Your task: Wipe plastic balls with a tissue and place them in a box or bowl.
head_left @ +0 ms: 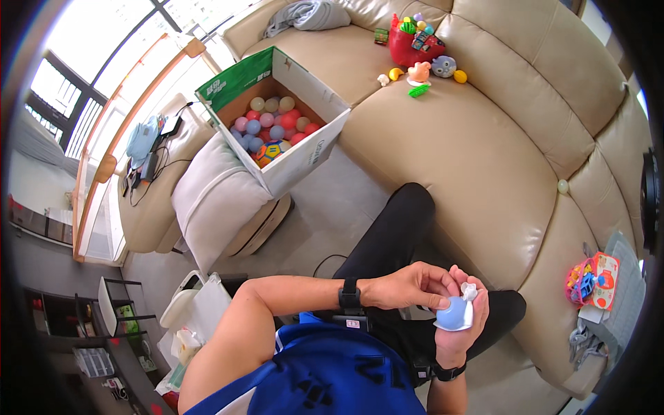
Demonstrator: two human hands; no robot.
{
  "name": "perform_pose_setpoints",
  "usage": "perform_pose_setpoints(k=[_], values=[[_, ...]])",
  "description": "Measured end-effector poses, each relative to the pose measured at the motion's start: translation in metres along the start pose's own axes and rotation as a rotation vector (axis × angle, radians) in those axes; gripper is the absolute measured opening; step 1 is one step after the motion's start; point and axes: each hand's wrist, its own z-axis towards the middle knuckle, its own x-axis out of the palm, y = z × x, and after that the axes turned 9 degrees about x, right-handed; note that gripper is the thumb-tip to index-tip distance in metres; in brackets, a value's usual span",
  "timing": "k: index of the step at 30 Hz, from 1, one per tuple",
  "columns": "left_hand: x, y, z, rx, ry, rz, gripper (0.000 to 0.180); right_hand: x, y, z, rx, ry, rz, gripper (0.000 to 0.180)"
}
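Toy: small pale-blue-and-white rounded plastic toy [454, 313], upright, white tip at 1 o'clock.
Right hand [465, 319]: cupped under it, holding.
Left hand [409, 286]: at 9 o'clock, fingertips pinching.

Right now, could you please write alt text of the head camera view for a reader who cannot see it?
A seated person holds a small blue and white toy in the right hand, and the left hand pinches its top. Behind are a beige sofa with scattered toys and a cardboard box of coloured balls.
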Motion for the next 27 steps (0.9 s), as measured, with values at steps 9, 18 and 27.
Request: perform_pose_setpoints(k=[9,18,27], values=[[-0.054,-0.096,-0.044,0.425,-0.256,-0.364,0.048,-0.020,-0.003,0.023,0.370,-0.165,0.374,0.038],[-0.138,-0.182,-0.092,1.054,-0.783,-0.345,0.051,-0.085,0.019,0.032,0.372,-0.275,0.361,0.036],[-0.103,-0.067,-0.009,0.172,-0.566,-0.196,0.031,-0.220,0.090,0.069,0.324,-0.401,0.151,0.036]])
